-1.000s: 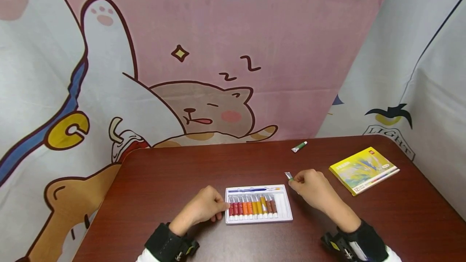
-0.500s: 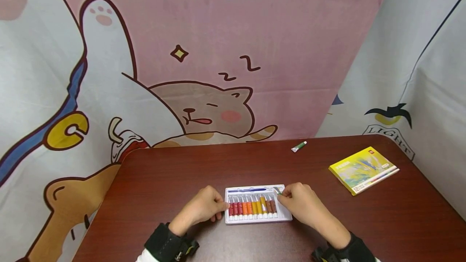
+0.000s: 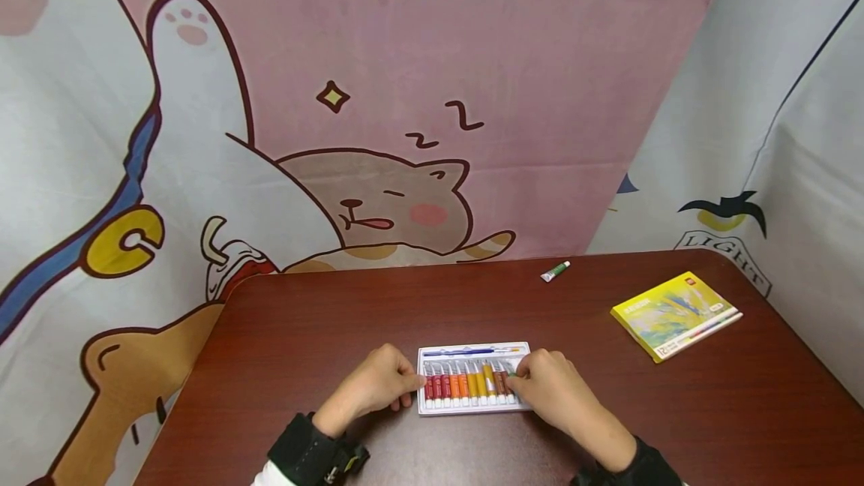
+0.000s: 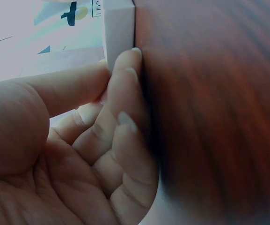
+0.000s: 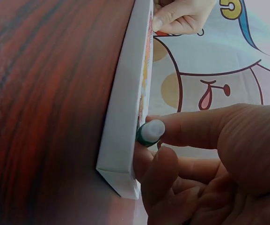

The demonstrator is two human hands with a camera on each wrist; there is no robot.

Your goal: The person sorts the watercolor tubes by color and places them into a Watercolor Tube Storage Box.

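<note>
A white plastic tray (image 3: 472,412) lies on the table with a row of paint tubes (image 3: 463,385) running from red through orange and yellow to brown. Along its far side is a blue paintbrush (image 3: 459,352). My left hand (image 3: 379,381) grips the tray's left end between thumb and fingers. At the row's right end, my right hand (image 3: 559,390) pinches a green paint tube (image 5: 149,134) with a white cap, held at the tray's edge. The fingers hide most of this tube in the head view.
Another green paint tube (image 3: 556,271) lies near the table's back edge. To the right is a yellow paint box (image 3: 675,316). A cartoon-printed cloth (image 3: 540,96) hangs behind the brown table (image 3: 324,313).
My right hand has carried the green paint tube left and toward me, from beyond the tray's right corner to the row's right end. The left hand has stayed at the tray's left end.
</note>
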